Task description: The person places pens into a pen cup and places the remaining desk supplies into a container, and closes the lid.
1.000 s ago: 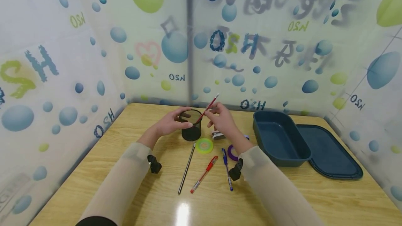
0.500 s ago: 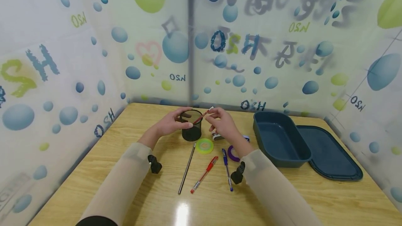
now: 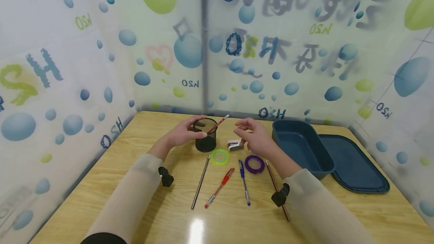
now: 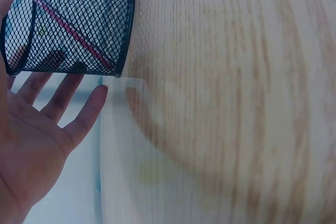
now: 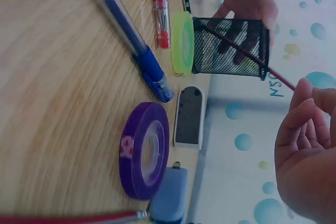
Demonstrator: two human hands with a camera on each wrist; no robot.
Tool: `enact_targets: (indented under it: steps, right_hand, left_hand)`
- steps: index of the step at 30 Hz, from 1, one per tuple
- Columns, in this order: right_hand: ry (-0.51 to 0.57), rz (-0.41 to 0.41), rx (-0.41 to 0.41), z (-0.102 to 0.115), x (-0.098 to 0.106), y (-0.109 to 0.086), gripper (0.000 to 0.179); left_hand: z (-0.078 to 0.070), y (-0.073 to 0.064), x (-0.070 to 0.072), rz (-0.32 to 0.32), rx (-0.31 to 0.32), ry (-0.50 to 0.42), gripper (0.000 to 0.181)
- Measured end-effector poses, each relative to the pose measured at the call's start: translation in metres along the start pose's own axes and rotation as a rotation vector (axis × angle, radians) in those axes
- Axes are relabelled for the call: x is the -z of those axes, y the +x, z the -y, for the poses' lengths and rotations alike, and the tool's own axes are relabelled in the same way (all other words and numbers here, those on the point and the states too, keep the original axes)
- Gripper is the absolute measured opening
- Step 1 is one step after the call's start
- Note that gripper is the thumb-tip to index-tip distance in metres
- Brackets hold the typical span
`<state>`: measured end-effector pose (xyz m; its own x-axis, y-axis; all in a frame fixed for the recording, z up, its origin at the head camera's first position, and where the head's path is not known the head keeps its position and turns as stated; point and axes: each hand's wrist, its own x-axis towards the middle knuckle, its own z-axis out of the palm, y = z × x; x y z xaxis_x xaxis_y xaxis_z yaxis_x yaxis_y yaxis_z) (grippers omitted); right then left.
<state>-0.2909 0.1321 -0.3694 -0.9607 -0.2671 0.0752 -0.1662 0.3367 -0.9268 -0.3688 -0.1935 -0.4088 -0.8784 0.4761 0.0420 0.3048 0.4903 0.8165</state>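
My left hand (image 3: 184,131) holds a black mesh pen cup (image 3: 205,145) upright on the table, thumb at the near rim and fingers around the far side. A red pencil (image 3: 222,120) leans inside the cup; its white end sticks out over the right rim. In the left wrist view the pencil (image 4: 68,27) shows through the mesh, slanting down to the base. My right hand (image 3: 255,135) hovers right of the cup, fingers loosely bent and holding nothing. Below it sits a small stapler (image 3: 235,145).
Nearer lie a yellow-green tape roll (image 3: 220,163), purple tape roll (image 3: 247,164), dark pencil (image 3: 200,182), red pen (image 3: 220,187), blue pen (image 3: 245,183) and dark red pencil (image 3: 272,174). A light blue object (image 5: 168,195) lies by the purple roll. Rightward stand a blue box (image 3: 300,153) and lid (image 3: 362,165).
My right hand has lowered the red pencil into the cup, let it go and moved off to the right, uncovering the dark red pencil. The left hand keeps its hold.
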Motion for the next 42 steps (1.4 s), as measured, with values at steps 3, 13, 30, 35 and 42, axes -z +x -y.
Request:
enact_targets:
  steps: [3,13,30,35,42]
  right_hand:
    - [0.014,0.034,-0.023,0.006,0.008,-0.017,0.034]
    - [-0.023,0.132,-0.097,0.007,0.024,-0.089,0.033]
    - [0.025,0.237,-0.251,-0.051,0.068,-0.176,0.039]
    - [0.010,0.212,-0.300,-0.063,0.070,-0.181,0.039]
    - [-0.052,0.150,-0.344,-0.067,0.065,-0.178,0.045]
  left_hand:
    - [0.001,-0.001,0.000,-0.004,0.002,0.009,0.081]
    - [-0.001,-0.005,0.000,-0.010,0.022,0.031,0.080]
    - [-0.005,-0.001,0.001,-0.018,0.026,0.062,0.080]
    - [-0.006,-0.004,0.001,-0.019,0.031,0.065,0.080]
    - [-0.006,-0.003,-0.001,-0.020,0.044,0.064,0.080]
